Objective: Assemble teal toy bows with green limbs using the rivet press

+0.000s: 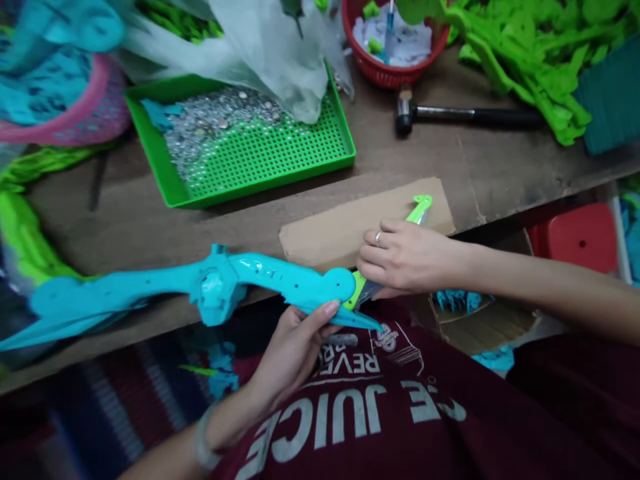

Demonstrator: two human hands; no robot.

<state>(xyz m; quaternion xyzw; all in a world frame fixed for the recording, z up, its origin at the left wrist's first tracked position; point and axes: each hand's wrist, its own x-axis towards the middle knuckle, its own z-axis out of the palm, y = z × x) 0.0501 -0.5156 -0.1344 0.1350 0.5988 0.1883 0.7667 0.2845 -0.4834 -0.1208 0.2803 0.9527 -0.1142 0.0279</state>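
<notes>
A long turquoise plastic toy bow body (263, 272) lies across the front edge of the workbench. My left hand (299, 340) grips it near its right end, thumb on top and fingers underneath. My right hand (403, 257), wearing a ring, is closed around a lime-green plastic limb piece (421, 208). One end of that piece meets the rounded end of the turquoise body; its hooked tip sticks out past my fingers. Part of the limb piece is hidden by my hand. Beneath my right hand lies a flat strip of cardboard (320, 235).
A green perforated tray (260, 175) holds many small shiny metal pieces, with a plastic bag over its back edge. A hammer (450, 115) lies below a red basket (377, 75). Lime-green parts (540, 67) pile up at right; a pink basket (107, 100) stands left.
</notes>
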